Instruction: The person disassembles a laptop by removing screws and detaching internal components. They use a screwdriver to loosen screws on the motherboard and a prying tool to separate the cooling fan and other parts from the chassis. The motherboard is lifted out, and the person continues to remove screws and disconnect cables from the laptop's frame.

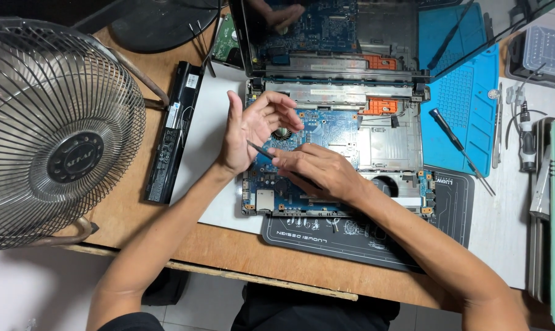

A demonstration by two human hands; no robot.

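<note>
Head view: right hand (314, 168) pinching thin tool (260, 149) over opened laptop (339, 141) on counter (228, 245); left hand (253, 125) open, empty, tool tip touching palm.

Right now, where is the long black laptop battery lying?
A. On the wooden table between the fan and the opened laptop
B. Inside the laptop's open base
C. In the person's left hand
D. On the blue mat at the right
A: the battery lies on the wooden table, with the fan to one side and the opened laptop to the other, clear of both hands.
</note>
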